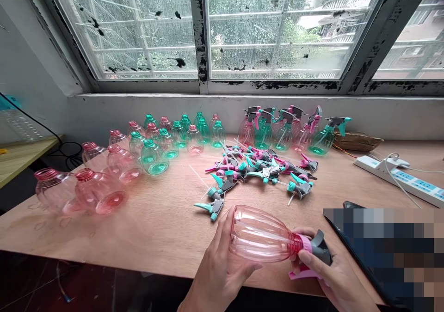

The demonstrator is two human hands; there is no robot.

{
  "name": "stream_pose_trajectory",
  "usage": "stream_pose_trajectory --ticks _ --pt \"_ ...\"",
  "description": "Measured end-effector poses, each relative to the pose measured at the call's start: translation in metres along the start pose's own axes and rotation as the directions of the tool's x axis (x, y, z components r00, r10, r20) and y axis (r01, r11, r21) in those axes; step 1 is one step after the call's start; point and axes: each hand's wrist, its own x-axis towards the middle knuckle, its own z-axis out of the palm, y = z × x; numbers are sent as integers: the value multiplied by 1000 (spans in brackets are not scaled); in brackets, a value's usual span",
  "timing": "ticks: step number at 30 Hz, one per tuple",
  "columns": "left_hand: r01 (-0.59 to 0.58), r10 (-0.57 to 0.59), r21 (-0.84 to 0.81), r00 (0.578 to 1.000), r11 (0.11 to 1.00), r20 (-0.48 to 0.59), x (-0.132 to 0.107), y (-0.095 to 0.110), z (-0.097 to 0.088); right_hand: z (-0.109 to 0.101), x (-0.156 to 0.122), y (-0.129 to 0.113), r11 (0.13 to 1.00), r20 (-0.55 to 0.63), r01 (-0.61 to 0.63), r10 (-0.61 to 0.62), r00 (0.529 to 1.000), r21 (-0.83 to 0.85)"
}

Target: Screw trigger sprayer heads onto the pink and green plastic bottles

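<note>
A clear pink spray bottle lies sideways in the air above the table's front edge, held between both hands. My left hand cups its base, the thumb below and the fingers behind. My right hand grips the neck end, thumb and fingers closed around the pink collar of the grey and pink trigger sprayer, which sits on the bottle's mouth. Its pink trigger points down. Beyond the bottle lies a pile of loose trigger sprayers, some pink and grey, some teal and grey, with thin clear tubes.
Several pink bottles and green bottles without sprayers stand at left. Bottles with sprayers line the wall below the window. A white power strip, a brown packet and a dark, partly pixelated device are at right.
</note>
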Motion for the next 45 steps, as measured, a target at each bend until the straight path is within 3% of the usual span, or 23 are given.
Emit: stream_pose_trajectory --ticks 45 --pt "19 -19 9 1000 1000 15 2 2 -2 1 -1 -5 999 25 -26 27 999 -18"
